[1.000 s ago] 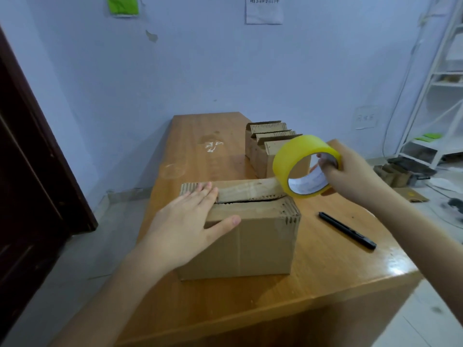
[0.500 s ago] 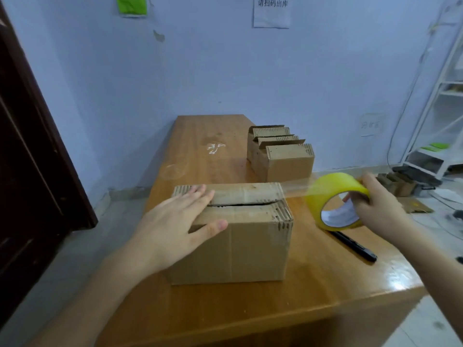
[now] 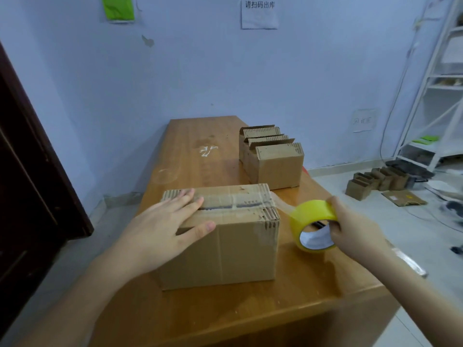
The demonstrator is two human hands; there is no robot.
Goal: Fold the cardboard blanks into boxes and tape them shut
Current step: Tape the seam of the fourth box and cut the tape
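A white paper sheet (image 3: pixel 259 14) stuck on the wall carries the printed Chinese characters 请扫码出库; the marks on the wall socket plate (image 3: pixel 364 120) are too blurred to read

Left hand (image 3: pixel 162 229) flat, fingers spread; right hand (image 3: pixel 355 234) curled, gripping.

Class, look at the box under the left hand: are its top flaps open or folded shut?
Folded shut. The box flaps lie flat, meeting along a narrow seam under clear tape, with the left hand pressing them.
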